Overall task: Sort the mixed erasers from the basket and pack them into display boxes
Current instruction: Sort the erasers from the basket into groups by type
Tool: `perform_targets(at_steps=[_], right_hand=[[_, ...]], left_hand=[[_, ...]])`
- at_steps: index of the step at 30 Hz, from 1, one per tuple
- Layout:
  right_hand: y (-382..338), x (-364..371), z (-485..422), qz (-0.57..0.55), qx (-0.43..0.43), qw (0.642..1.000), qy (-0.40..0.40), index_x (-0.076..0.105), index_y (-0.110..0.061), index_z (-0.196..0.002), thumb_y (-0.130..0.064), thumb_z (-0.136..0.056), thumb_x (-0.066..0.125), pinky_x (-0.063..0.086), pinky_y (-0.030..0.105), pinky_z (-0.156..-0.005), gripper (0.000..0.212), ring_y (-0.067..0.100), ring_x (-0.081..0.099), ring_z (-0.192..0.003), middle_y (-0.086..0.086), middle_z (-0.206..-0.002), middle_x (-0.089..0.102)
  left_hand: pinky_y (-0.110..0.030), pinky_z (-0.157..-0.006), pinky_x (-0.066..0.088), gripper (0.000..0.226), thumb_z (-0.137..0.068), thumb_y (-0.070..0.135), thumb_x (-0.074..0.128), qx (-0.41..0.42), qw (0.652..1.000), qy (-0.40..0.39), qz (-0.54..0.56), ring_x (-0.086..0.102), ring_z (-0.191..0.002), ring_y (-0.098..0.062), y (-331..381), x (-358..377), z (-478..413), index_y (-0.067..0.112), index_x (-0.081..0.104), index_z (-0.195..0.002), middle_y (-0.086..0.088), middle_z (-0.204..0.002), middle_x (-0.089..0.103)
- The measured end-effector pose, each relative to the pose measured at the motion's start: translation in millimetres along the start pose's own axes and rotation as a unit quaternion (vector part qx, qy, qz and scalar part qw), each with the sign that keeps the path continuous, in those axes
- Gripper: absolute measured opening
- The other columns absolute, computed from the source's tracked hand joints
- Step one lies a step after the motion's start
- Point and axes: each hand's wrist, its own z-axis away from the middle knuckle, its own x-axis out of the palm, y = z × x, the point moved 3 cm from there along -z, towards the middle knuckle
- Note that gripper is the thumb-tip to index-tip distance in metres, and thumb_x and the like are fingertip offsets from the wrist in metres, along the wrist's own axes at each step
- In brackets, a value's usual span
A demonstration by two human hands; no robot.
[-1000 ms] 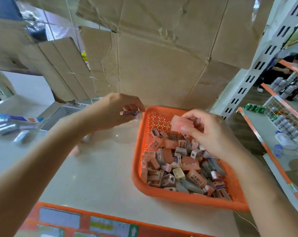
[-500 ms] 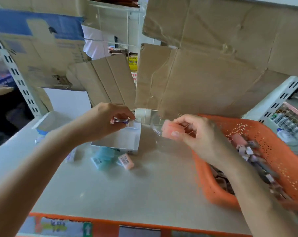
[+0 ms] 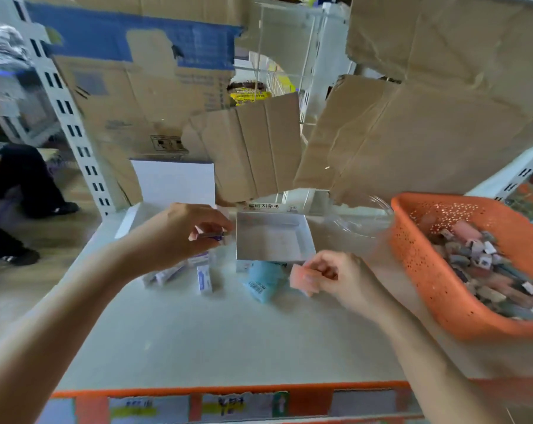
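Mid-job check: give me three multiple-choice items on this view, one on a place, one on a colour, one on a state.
1. Where does the orange basket lie from the white display box?
A) to its left
B) to its right
C) on top of it

2. What colour is the eraser that the right hand holds?
A) pink
B) green
C) black

3. The white display box is:
A) shut with a lid
B) open, with no erasers seen inside
C) heaped full

Key:
1 B, the basket sits off the box's right side.
2 A, a pink block shows at the fingertips.
3 B, its bare white floor shows.
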Motion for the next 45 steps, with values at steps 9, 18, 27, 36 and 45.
perform_targets(at_steps=[9, 18, 27, 36, 45], right_hand=[[5, 2, -8, 0.079, 0.022, 0.995, 0.062, 0.071, -0.024, -0.081, -0.021, -0.081, 0.07, 0.036, 0.012, -0.062, 0.003, 0.009, 0.055, -0.07, -0.009, -0.076, 0.062], [-5, -3, -8, 0.072, 0.006, 0.989, 0.132, 0.068, -0.022, -0.081, -0.021, -0.081, 0.069, 0.051, 0.039, -0.072, 0.001, 0.017, 0.061, -0.074, -0.008, -0.076, 0.066], [-16, -13, -5, 0.077, -0.007, 0.986, 0.146, 0.068, -0.024, -0.082, -0.02, -0.081, 0.068, 0.052, 0.039, -0.073, 0.004, 0.011, 0.062, -0.075, -0.012, -0.077, 0.067], [-17, -67, 13, 0.13, -0.042, 0.979, 0.154, 0.068, -0.02, -0.099, -0.02, -0.085, 0.065, 0.048, 0.033, -0.085, 0.015, 0.009, 0.061, -0.09, -0.008, -0.095, 0.067], [23, -155, 36, 0.204, -0.046, 0.962, 0.175, 0.066, -0.02, -0.108, -0.02, -0.085, 0.065, 0.044, 0.031, -0.089, 0.023, 0.014, 0.059, -0.102, -0.005, -0.107, 0.065]], left_hand=[[-0.004, -0.076, 0.046, 0.021, -0.08, 0.014, 0.07, -0.048, 0.996, -0.044, 0.06, 0.058, -0.085, 0.008, -44, 4, 14, 0.025, 0.067, -0.098, 0.016, -0.082, 0.066], [0.0, -0.06, 0.04, 0.014, -0.082, 0.021, 0.069, -0.06, 0.994, -0.089, -0.011, 0.056, -0.068, 0.003, -57, 26, 15, 0.023, 0.066, -0.095, 0.011, -0.086, 0.063], [-0.027, -0.075, 0.051, 0.012, -0.086, 0.025, 0.062, -0.045, 0.992, -0.055, -0.109, 0.058, -0.083, -0.009, -61, 26, 10, 0.023, 0.063, -0.098, 0.008, -0.097, 0.061], [-0.03, -0.089, 0.046, 0.028, -0.089, 0.031, 0.056, 0.073, 0.996, 0.004, -0.043, 0.055, -0.106, -0.012, 4, 26, -26, 0.027, 0.058, -0.117, 0.011, -0.119, 0.058], [-0.03, -0.084, 0.048, 0.048, -0.083, 0.053, 0.037, 0.135, 0.99, 0.016, -0.045, 0.056, -0.106, -0.013, 90, 53, -85, 0.028, 0.058, -0.117, 0.01, -0.119, 0.058]])
